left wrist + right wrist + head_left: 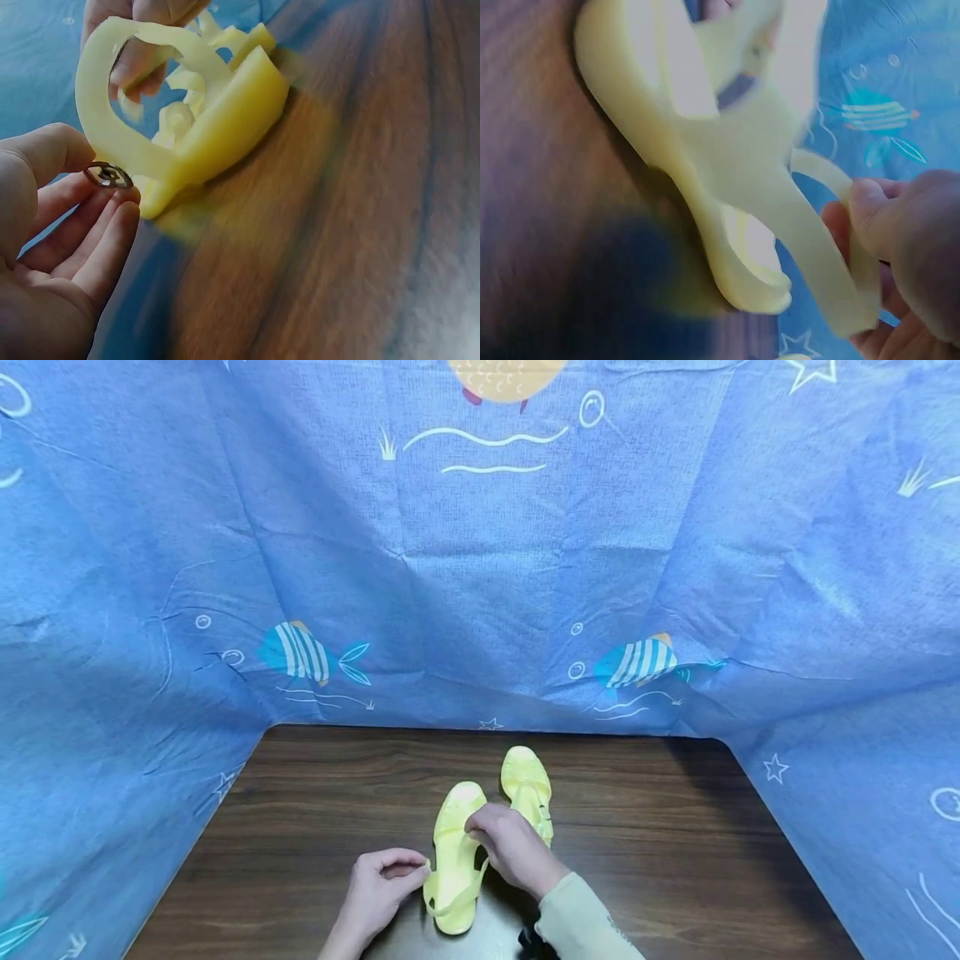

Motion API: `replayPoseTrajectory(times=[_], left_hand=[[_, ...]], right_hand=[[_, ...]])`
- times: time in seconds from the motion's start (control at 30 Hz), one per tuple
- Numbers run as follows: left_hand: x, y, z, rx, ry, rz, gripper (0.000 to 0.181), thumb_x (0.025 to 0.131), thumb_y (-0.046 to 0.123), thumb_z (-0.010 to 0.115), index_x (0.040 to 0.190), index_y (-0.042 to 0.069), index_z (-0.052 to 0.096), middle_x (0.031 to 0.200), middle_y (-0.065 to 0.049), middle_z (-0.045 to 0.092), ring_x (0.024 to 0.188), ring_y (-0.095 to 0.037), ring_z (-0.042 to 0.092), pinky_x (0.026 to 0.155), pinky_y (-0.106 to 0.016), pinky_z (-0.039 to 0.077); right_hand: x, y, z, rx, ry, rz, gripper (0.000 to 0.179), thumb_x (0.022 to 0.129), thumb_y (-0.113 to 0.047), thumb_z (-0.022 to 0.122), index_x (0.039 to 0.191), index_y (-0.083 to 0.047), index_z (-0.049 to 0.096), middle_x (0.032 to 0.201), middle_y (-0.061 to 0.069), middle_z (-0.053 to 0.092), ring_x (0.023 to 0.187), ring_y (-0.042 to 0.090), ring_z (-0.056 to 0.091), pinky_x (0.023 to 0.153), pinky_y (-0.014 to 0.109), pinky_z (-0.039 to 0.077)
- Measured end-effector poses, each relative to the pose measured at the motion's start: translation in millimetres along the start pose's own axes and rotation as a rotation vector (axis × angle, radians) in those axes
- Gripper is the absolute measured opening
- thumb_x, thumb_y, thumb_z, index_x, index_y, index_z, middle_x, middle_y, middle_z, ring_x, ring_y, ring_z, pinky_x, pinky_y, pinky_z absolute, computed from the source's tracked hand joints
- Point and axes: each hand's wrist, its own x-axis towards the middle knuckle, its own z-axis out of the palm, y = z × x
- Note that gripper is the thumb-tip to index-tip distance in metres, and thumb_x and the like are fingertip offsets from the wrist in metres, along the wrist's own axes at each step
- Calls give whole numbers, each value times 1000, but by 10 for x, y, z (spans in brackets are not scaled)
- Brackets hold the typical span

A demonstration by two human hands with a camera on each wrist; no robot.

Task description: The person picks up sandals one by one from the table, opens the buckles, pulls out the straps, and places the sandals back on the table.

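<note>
Two yellow sandals lie on the table; the nearer sandal [454, 852] is between my hands, and the other sandal [523, 772] sits beyond it to the right. My left hand [378, 889] is at the near sandal's left side. In the left wrist view, its thumb and fingers pinch a small metal buckle [109, 175] beside the pale ankle strap [96, 82]. My right hand [513, 847] reaches over the sandal's right side and partly hides the far sandal. In the right wrist view, its thumb and fingers pinch a loop of yellow strap [864, 277].
The dark wood table [645, 860] stretches out on both sides of the sandals. Blue cloth [480, 610] printed with fish hangs around its back and sides. A black object [534, 943] shows beside the right sleeve [581, 914] at the bottom edge.
</note>
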Motion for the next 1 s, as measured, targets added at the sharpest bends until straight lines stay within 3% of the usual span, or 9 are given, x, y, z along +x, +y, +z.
replayPoseTrajectory(times=[0.1,0.37,0.6,0.67,0.87,1.0], left_hand=[[-8,-6,-2,-25,-4,-5,11,83,-3,83,93,-2,79,84,-9,78,75,-6,73,70,-18,59],[-1,1,41,-23,-28,-29,16,85,3,85,99,-1,80,90,-10,79,80,-8,74,74,-20,60],[-13,15,63,-36,-65,-3,23,87,2,82,108,-4,77,96,-13,78,80,-8,73,74,-19,59],[-21,23,64,-53,-75,-1,25,88,2,82,112,-5,75,98,-14,77,80,-8,73,74,-19,59],[-51,24,50,-35,-91,9,31,93,9,80,121,-1,72,110,-13,76,89,-7,72,79,-20,59],[-91,-7,10,8,-140,79,36,98,12,74,131,-3,66,122,-17,73,107,-15,72,89,-24,60]], right_hand=[[-8,30,-17,-4,8,-24,14,90,0,78,93,-12,72,90,-6,71,87,9,66,80,26,57],[-7,-66,79,-5,-71,-166,11,92,-6,77,95,-16,74,93,-10,73,93,7,69,87,25,56],[-17,-144,108,1,-70,-188,9,92,-8,75,93,-16,71,98,-8,70,106,10,68,104,56,54],[-29,-152,101,6,-60,-189,8,94,-8,74,96,-15,71,103,-6,71,112,11,67,106,57,52],[-159,-198,68,43,6,-115,13,101,-16,71,113,-12,70,130,5,68,123,18,64,102,36,55],[-323,-247,54,84,33,-10,29,104,-26,68,128,-11,66,144,10,61,133,22,59,105,41,54]])
